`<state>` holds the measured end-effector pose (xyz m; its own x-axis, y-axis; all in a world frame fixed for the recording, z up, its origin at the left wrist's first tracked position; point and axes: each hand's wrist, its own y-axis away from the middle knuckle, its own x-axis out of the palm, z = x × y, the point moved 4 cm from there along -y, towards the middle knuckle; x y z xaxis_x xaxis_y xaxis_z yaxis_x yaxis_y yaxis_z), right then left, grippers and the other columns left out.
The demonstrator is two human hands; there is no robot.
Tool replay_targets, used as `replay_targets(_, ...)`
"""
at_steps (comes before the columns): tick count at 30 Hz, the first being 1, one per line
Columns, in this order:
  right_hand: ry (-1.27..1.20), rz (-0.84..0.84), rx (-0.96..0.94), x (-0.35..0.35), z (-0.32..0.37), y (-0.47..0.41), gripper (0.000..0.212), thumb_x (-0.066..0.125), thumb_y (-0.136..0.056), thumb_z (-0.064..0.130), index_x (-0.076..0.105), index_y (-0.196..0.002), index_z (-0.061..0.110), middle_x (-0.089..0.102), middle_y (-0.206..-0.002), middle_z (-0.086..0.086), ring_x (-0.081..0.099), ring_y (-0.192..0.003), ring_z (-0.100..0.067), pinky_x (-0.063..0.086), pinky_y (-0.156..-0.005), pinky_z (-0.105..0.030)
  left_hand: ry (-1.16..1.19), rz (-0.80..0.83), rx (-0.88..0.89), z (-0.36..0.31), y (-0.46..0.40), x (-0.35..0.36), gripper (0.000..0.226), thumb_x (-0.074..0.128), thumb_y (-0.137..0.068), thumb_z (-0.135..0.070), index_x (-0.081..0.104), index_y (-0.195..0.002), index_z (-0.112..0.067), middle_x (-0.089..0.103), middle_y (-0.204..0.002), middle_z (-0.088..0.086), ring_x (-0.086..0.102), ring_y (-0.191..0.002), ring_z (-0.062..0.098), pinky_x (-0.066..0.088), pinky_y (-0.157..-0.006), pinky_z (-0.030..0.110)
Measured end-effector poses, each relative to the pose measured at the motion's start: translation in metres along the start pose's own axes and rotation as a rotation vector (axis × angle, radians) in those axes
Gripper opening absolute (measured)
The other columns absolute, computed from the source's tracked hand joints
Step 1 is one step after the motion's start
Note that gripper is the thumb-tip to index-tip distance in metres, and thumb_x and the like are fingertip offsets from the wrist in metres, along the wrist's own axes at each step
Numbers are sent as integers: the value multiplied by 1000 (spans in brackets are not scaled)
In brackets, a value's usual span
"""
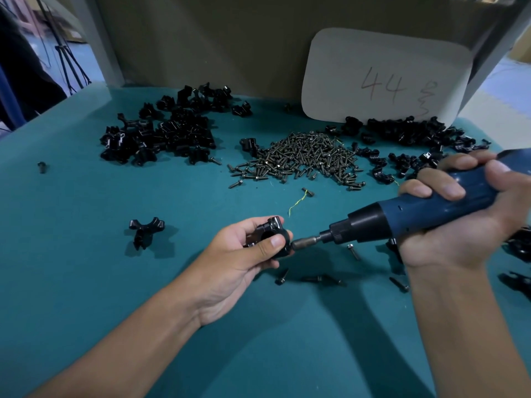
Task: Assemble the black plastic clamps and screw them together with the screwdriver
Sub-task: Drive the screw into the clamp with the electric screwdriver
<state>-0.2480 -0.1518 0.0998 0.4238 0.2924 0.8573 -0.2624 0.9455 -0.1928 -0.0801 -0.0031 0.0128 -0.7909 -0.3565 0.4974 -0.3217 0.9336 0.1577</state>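
Held above the teal felt-covered table (86, 282), a black plastic clamp (273, 235) is pinched between thumb and fingers of the left hand (238, 259). Its side is met by the bit of a blue-and-black electric screwdriver (402, 218), gripped by the right hand (459, 214). Behind, a heap of dark metal screws (301, 159) is flanked by 2 piles of black clamp parts (161, 133).

Left hand (241, 251) holds clamp (273, 235); right hand (459, 214) presses screwdriver (402, 219) against it.
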Motion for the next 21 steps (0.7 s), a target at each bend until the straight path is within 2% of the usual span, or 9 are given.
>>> replay_targets(5, 7, 12, -26, -1, -2, 1, 28, 34, -97, 25, 55, -80, 27, 52, -75, 10, 44, -49, -2, 40, -52, -21, 16, -50, 57, 2, -2, 1, 49, 71, -73, -24, 62, -118, -7, 76, -97, 2, 70, -93, 8, 54, -76, 19)
replay_targets(9, -5, -10, -42, -3, -4, 1, 28, 35, -97, 25, 56, -79, 26, 52, -74, 10, 44, -49, -3, 40, -52, -22, -45, -81, 71, 3, -4, 0, 54, 71, -70, -33, 63, -120, -12, 77, -100, -3, 68, -97, 4, 42, -82, 27)
replay_targets(15, -1, -23, -50, -3, -4, 2, 28, 36, -97, 25, 56, -78, 25, 52, -74, 10, 44, -49, -4, 40, -53, -23, -34, -100, 89, 1, -2, 0, 53, 72, -71, -32, 63, -119, -11, 76, -99, -2, 65, -90, 1, 37, -70, 23)
replay_targets(21, 3, -28, -52, -3, -4, 1, 27, 35, -97, 25, 55, -78, 25, 52, -73, 10, 44, -49, -4, 40, -52, -22, -31, -105, 95, 1, -2, 0, 50, 72, -73, -32, 64, -118, -12, 76, -100, 0, 63, -91, 3, 37, -69, 22)
